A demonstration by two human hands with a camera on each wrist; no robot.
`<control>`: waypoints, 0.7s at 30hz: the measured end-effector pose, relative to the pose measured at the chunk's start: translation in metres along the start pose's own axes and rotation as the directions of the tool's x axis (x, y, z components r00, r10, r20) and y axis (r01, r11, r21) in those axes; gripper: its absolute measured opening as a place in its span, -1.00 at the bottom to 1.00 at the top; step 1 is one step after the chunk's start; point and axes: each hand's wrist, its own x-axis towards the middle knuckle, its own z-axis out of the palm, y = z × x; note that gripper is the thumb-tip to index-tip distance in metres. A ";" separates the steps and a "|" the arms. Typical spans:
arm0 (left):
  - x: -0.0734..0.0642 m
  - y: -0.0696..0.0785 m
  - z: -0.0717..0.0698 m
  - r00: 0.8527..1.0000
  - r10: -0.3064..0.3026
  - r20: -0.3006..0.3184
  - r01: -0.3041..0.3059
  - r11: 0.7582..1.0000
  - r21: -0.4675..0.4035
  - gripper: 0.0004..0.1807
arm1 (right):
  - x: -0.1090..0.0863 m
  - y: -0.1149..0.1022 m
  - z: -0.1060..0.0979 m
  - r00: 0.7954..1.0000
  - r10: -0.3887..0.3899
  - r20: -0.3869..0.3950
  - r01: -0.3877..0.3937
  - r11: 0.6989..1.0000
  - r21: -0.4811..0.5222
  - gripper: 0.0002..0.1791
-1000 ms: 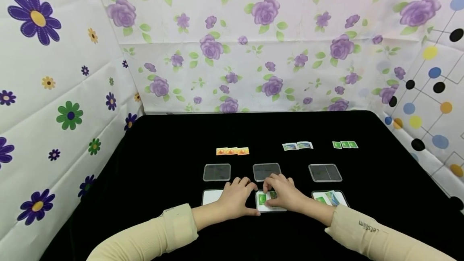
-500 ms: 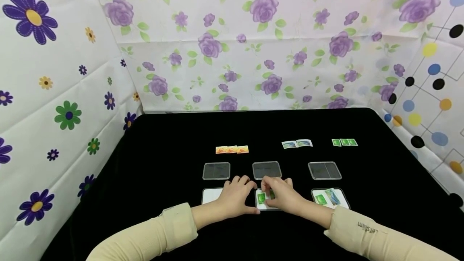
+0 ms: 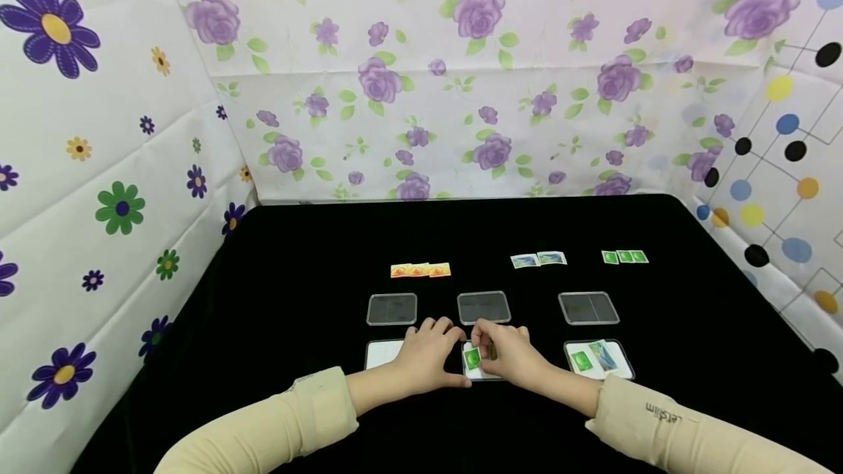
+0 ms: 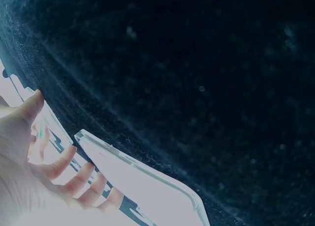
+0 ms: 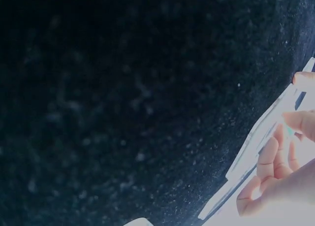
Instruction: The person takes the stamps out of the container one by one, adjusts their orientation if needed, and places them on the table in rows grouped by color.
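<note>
A shallow clear case with a white insert (image 3: 486, 377) lies between my hands in the head view. On its left part lies a green stamp (image 3: 472, 358). My right hand (image 3: 514, 351) is over the case's right part, thumb and index finger pinching a small stamp (image 3: 492, 351) mostly hidden by the fingers. My left hand (image 3: 424, 358) spreads along the case's left side, fingertip at the far corner and thumb at the near one. Left hand fingers (image 4: 78, 179) also show in the left wrist view, beside a white case (image 4: 142, 186). In the right wrist view, my right hand (image 5: 283, 169) has curled fingers.
A case with a blank white insert (image 3: 382, 354) stands left; another (image 3: 624, 366) at right holds a green stamp (image 3: 582, 361) and a blue one (image 3: 602, 355). Behind are clear lids (image 3: 391, 309), then orange stamps (image 3: 419, 270), blue stamps (image 3: 538, 260) and green stamps (image 3: 625, 257).
The stamp under my right fingers lay on the insert's right part and now stands tilted between thumb and index finger. My left hand stays at the case.
</note>
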 end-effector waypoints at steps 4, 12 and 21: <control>0.000 0.001 0.000 1.000 -0.008 0.012 0.008 1.000 -0.008 -0.27 | -0.002 0.001 0.001 1.000 0.006 -0.012 -0.006 0.999 0.031 -0.67; -0.001 0.003 -0.001 1.000 -0.004 0.018 0.004 1.000 -0.016 -0.27 | -0.003 0.006 -0.009 0.999 -0.019 0.038 0.012 0.987 0.162 -0.74; 0.000 0.002 -0.002 1.000 -0.014 0.024 0.015 1.000 -0.014 -0.26 | 0.000 0.008 -0.023 0.994 -0.035 0.104 0.004 0.958 0.288 -0.79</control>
